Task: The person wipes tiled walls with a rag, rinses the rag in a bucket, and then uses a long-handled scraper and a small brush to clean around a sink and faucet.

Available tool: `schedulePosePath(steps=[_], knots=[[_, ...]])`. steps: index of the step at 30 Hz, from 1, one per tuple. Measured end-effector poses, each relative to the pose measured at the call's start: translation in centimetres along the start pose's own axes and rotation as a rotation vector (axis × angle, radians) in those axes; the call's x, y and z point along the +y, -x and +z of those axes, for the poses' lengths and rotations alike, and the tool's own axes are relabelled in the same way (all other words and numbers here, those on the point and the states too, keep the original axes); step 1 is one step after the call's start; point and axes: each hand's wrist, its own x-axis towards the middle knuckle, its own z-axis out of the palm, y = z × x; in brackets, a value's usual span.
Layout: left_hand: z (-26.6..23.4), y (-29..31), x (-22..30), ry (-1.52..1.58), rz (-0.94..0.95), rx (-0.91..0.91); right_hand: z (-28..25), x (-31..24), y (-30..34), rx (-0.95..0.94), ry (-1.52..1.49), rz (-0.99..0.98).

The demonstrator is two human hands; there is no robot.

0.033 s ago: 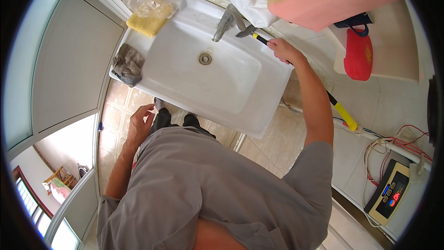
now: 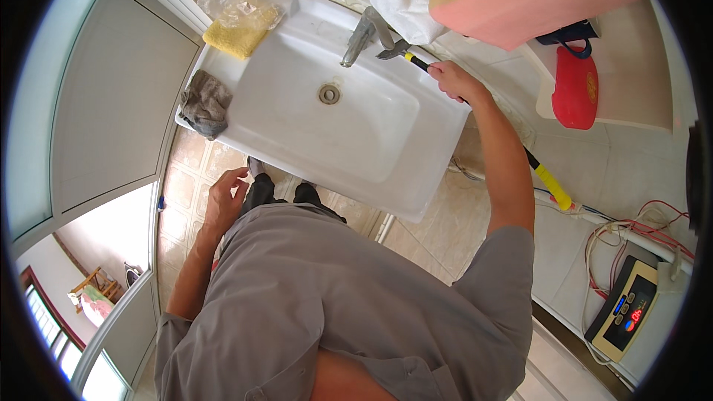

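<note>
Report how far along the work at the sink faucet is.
Done: nothing looks taken apart; the faucet stands whole on the white sink. In hand: the right hand holds yellow-and-black-handled pliers, tool head at the faucet base. The left hand hangs free, open, below the sink's front edge. Left: whether the pliers have gripped anything cannot be told.

Clear plastic bag point(image 2: 239, 6) on sink's far-left corner; dark rectangular device screen point(image 2: 622, 313), red-blue marks, lower right.
</note>
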Motion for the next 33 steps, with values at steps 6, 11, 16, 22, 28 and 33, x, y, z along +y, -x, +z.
schedulePosePath(steps=[6,11,16,22,28,33], knots=[[-0.1,0.1,0.1,0.005,-0.007,-0.008,-0.1,-0.4,-0.2,-0.028,-0.055,-0.003],[-0.3,0.2,-0.2,0.000,0.005,-0.005,-0.6,-0.2,0.0,-0.033,-0.021,-0.024],[-0.5,0.4,-0.3,-0.006,-0.040,0.033,0.1,-1.1,-0.2,-0.034,-0.145,0.001],[-0.7,0.0,0.0,-0.006,-0.042,0.044,-1.0,-0.3,0.0,-0.088,-0.074,-0.012],[-0.8,-0.1,-0.6,-0.016,-0.018,0.051,-1.1,0.6,0.0,-0.089,-0.033,0.003],[-0.8,0.0,-0.8,-0.017,-0.064,0.056,-0.7,0.0,-0.3,-0.082,-0.067,-0.004]])
